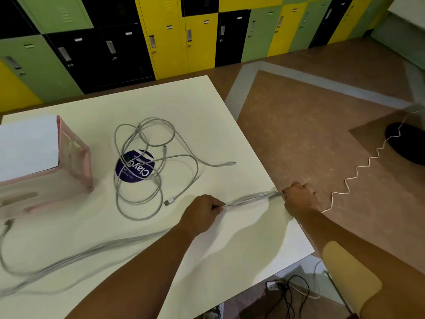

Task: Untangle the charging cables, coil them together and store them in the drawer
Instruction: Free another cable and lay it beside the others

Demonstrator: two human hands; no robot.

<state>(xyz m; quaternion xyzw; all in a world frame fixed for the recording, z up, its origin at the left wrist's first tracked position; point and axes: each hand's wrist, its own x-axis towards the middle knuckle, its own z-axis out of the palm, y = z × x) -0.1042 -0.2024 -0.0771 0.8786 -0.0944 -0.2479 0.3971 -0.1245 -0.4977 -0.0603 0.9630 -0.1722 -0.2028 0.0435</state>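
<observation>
Left hand and right hand fingers clench one cable bundle taut across the table edge, beside open floor.

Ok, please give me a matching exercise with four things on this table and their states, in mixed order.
1 cable bundle; 2 cable tangle; 3 drawer unit; 4 round sticker.
A pink, at the table's left edge; B dark blue, flat; C stretched between left hand and right hand; D loose loops, untouched.
Pairs: 1-C; 2-D; 3-A; 4-B.
</observation>
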